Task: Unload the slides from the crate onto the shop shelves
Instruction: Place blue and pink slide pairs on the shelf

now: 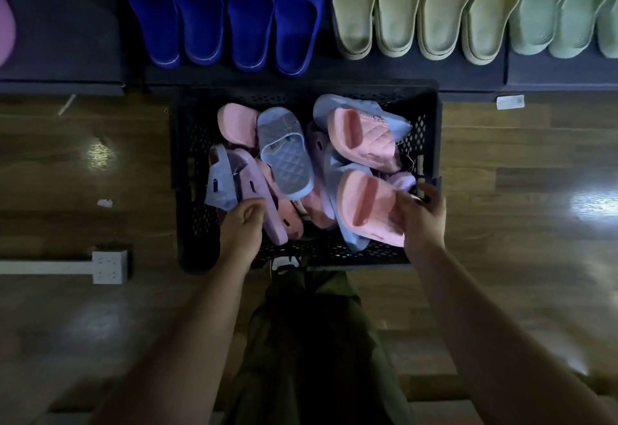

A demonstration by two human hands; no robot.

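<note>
A black perforated crate (pixel 187 143) stands on the floor below the shelf, filled with several pink, light blue and lilac slides. My right hand (pixel 423 215) grips a pink slide (pixel 366 205) at the crate's near right corner. My left hand (pixel 242 227) is over the near left of the crate, its fingers curled against a lilac slide (pixel 254 183); whether it holds that slide is unclear. A light blue quilted slide (pixel 287 153) lies in the middle and another pink quilted slide (pixel 363 138) rests at the back right.
The dark shelf (pixel 468 73) above the crate carries blue slides (pixel 227 13), beige slides (pixel 424 6) and pale green slides (pixel 561 13) in rows. A white power strip (pixel 108 267) lies on the wooden floor at the left. A white label (pixel 510 102) hangs at the shelf edge.
</note>
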